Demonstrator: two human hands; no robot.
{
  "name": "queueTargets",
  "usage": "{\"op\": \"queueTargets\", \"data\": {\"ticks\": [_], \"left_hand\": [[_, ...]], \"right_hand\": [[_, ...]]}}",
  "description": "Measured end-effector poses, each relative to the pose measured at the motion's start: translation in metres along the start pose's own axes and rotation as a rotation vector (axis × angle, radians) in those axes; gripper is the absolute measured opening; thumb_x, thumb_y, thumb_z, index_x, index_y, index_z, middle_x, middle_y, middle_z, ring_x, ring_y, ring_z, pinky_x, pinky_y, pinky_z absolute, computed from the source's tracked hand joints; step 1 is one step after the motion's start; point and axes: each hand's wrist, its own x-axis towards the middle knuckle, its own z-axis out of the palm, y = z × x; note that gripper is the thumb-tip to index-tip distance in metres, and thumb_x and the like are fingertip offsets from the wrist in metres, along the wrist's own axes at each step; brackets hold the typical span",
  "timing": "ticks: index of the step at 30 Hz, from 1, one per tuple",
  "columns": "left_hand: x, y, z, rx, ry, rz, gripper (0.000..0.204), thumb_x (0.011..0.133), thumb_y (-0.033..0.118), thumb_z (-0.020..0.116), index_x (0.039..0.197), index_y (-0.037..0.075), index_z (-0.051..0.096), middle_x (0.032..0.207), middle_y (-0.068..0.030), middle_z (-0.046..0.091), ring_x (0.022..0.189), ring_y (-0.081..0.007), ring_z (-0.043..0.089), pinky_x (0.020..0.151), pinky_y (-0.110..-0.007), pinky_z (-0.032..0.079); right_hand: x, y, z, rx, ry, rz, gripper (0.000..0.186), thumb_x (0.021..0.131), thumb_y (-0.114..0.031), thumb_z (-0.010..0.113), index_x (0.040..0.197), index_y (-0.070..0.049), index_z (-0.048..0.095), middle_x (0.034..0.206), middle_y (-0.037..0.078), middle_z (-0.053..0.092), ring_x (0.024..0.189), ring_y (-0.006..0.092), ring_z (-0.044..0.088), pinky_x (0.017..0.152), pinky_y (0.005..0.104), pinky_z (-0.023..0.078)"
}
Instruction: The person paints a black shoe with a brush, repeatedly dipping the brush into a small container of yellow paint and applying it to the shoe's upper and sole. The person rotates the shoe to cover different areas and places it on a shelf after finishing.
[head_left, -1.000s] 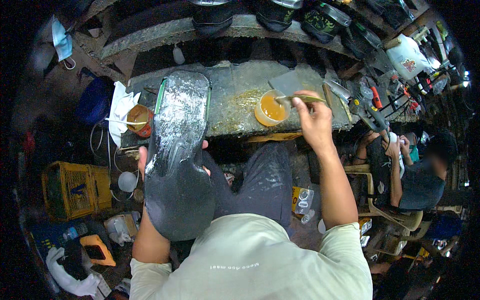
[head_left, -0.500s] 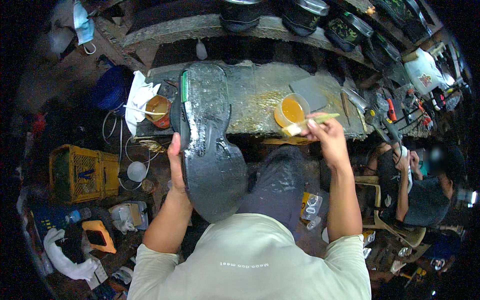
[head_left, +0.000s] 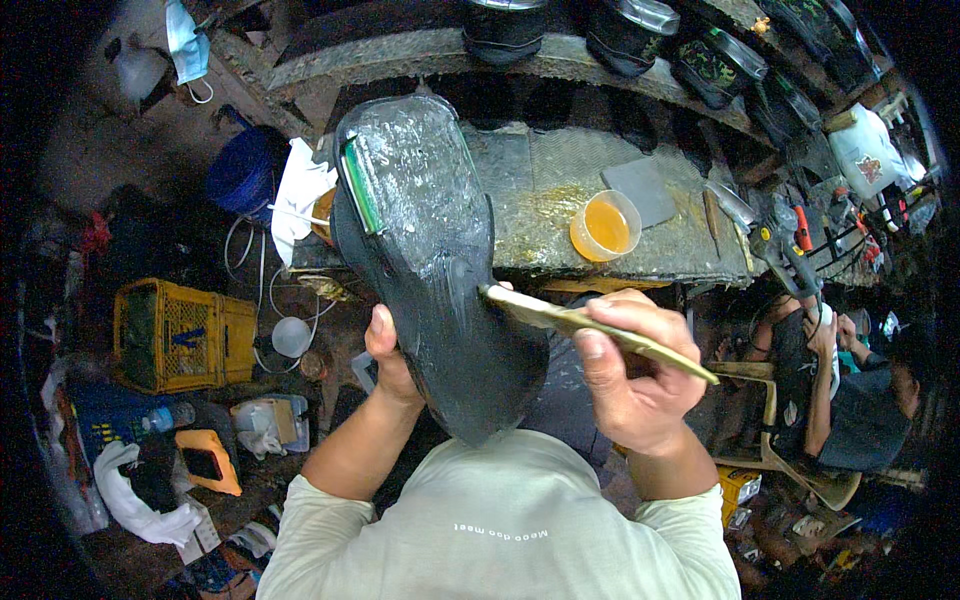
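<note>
Both hands are busy: your left hand (head_left: 385, 350) clamps the edge of the upturned shoe sole (head_left: 430, 270), light, bendy and glue-slick, over your lap, while your right hand (head_left: 630, 375) pinches the glue brush (head_left: 590, 325) against it.

The shoe sole (head_left: 430, 270) looks like dark matt rubber, its upper half coated in a wet, glossy, streaky film. The brush (head_left: 590, 325) has a pale wooden-looking handle smeared with glue. The cup (head_left: 605, 225) is translucent plastic holding glossy amber liquid. The counter (head_left: 690, 245) is rough, stained and glue-crusted.
</note>
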Motion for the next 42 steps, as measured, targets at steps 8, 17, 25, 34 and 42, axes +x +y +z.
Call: {"op": "queueTargets", "data": {"ticks": [8,17,25,34,42], "left_hand": [[-0.004,0.003,0.005,-0.140,-0.094,-0.006,0.125,0.074,0.090,0.056,0.148,-0.010,0.037,0.137,-0.0334,0.055,0.123,-0.0395,0.061,0.106,-0.051,0.049],[-0.009,0.004,0.007,-0.122,-0.139,0.016,0.123,0.075,0.084,0.064,0.152,-0.006,0.031,0.139,-0.0341,0.052,0.127,-0.0433,0.057,0.108,-0.054,0.048],[-0.009,-0.001,0.005,-0.157,-0.143,0.064,0.119,0.078,0.082,0.062,0.152,-0.006,0.032,0.140,-0.0328,0.052,0.127,-0.0432,0.057,0.107,-0.055,0.048],[-0.013,0.003,0.011,-0.176,-0.126,-0.032,0.117,0.077,0.084,0.061,0.148,-0.007,0.039,0.140,-0.0326,0.053,0.123,-0.0400,0.060,0.108,-0.054,0.048],[-0.011,0.007,0.015,-0.097,-0.098,-0.018,0.120,0.077,0.087,0.056,0.147,-0.009,0.039,0.137,-0.0332,0.055,0.120,-0.0393,0.062,0.104,-0.052,0.051]], "right_hand": [[0.003,-0.012,-0.007,0.138,-0.053,-0.041,0.031,0.083,0.006,0.076,0.112,0.000,0.066,0.093,0.015,0.075,0.076,0.0257,0.070,0.069,0.0365,0.054],[0.011,-0.014,-0.005,0.115,-0.091,-0.132,0.035,0.081,0.006,0.077,0.114,0.000,0.065,0.096,0.016,0.076,0.077,0.0274,0.071,0.068,0.0374,0.055],[0.011,-0.015,-0.002,0.111,-0.097,-0.145,0.037,0.080,0.009,0.077,0.114,0.002,0.065,0.096,0.017,0.075,0.076,0.0268,0.071,0.067,0.0369,0.055],[0.006,-0.015,0.002,0.075,-0.076,-0.067,0.034,0.081,0.006,0.078,0.112,0.000,0.065,0.095,0.014,0.075,0.076,0.0265,0.070,0.067,0.0365,0.056],[0.004,-0.017,-0.003,0.114,-0.094,-0.022,0.032,0.081,0.007,0.078,0.110,0.000,0.066,0.094,0.013,0.074,0.075,0.0266,0.069,0.066,0.0362,0.056]]}}
